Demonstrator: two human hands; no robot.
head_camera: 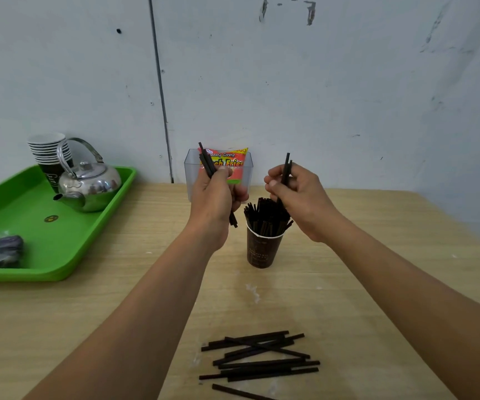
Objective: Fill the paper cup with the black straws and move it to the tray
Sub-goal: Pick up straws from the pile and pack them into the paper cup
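Above the dark brown paper cup (262, 247) mid-surface, packed with thin black straws (267, 217), both hands grip straws: left hand (215, 201), right hand (299, 197). Loose straws (260, 357) near; green plastic tray (68, 249) left.

A steel kettle (88, 183) stood beside stacked cups (49, 148); a snack packet (227, 163) sat in a clear box (247, 174) against the wall (348, 82).

A plain back room or small drinks-prep corner in front of me, scuffed pale wall (348, 82), my bare wooden table (348, 284), green tray (60, 255) with steel kettle (88, 186), stacked paper cups (49, 148), snack packet (227, 163) in clear bin (189, 174)
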